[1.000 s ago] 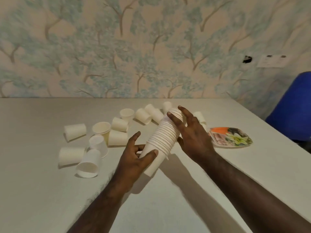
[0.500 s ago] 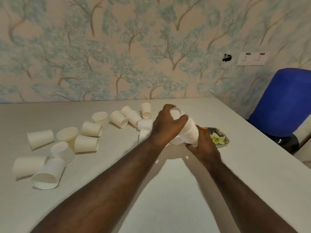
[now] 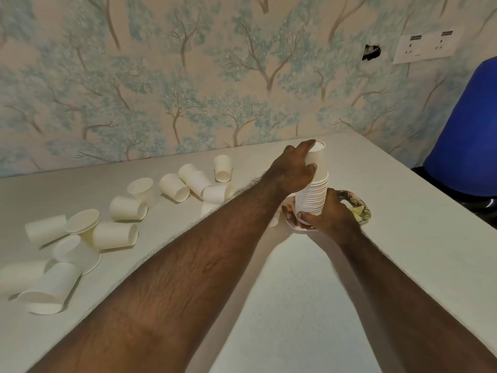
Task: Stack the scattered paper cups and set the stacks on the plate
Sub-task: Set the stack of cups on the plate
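A tall stack of white paper cups [image 3: 315, 192] stands upright, upside down, on the flowered plate [image 3: 361, 208] at the right of the table. My left hand [image 3: 293, 168] wraps the stack's top from the left. My right hand [image 3: 329, 214] grips its lower end just above the plate. Several loose white cups [image 3: 174, 187] lie scattered on the table to the left, most on their sides, down to a pair near the left edge [image 3: 49, 289]. The plate's middle is hidden by my hands and the stack.
The grey table [image 3: 295, 305] meets a tree-patterned wall at the back; its right edge runs diagonally past the plate. A blue chair [image 3: 468, 135] stands beyond that edge. A wall socket [image 3: 427, 47] sits at the upper right.
The stack went from lying tilted between my hands to standing upright over the plate, carried right. My left hand shifted from the base to the top; my view turned right.
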{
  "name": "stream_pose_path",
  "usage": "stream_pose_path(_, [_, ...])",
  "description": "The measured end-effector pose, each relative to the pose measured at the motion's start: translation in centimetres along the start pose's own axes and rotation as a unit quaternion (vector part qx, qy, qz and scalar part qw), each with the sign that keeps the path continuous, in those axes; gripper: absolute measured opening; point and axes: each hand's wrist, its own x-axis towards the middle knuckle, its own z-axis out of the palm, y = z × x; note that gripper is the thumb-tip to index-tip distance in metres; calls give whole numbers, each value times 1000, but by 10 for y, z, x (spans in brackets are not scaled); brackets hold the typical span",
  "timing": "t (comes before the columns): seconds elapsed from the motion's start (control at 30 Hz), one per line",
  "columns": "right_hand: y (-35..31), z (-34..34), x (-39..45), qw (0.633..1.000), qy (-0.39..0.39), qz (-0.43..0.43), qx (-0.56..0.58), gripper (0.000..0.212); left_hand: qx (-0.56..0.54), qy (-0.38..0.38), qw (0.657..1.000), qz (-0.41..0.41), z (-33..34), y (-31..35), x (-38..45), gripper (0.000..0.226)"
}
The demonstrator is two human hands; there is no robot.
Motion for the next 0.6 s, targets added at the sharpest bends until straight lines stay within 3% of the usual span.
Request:
stream_pose_path(0.1, [4,6,4,999,-4,-24,-33,73,0,-3,1000,-2,5,-7,2,65])
stream_pose_path(0.27, [13,6,1,998,-5,40,-43,96,-2,-12,1000,8,5,-7,0,80])
stream_pose_path(0.37, [8,4,3,999,-29,11,-11,97,18,-5,1000,19,4,-3,-11,89])
stream_pose_path(0.43, [4,1,8,995,-44,-39,81,95,21,14,999,31,0,-1,-22,92])
stream_pose_path(0.5, [4,-8,11,989,-52,-11,139,112,2,48,998,37,-8,-4,-39,91])
stream_pose_path(0.6, [12,-21,11,996,-9,52,76,124,-21,110,993,40,-28,-22,-78,81])
